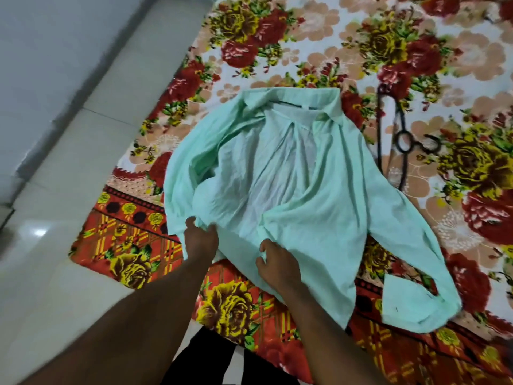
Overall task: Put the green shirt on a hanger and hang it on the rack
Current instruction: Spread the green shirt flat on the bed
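Gripped with left hand (200,240): lower edge of the green shirt (291,173), at the front panel on the left side. Fingers curled into the cloth, knuckles up.

Gripped with right hand (277,266): a fold of the other front panel, just beside the left hand. Fingers bent into the fabric, thumb spread out to the side. Both forearms bare, reaching in from the near edge.

Shirt lying on floral bedspread (388,51), front open, pale inner side up. Collar at far end, hem at near end by the hands. One long sleeve trailing right toward the bed's near edge, cuff flat; other sleeve bunched along the left.

Dark strip inside the collar band, too small to read any writing.

Dark hanger (400,120) flat on the bedspread just right of the collar, well apart from both hands, hook pointing right.

Pale tiled floor (69,162) left of the bed.
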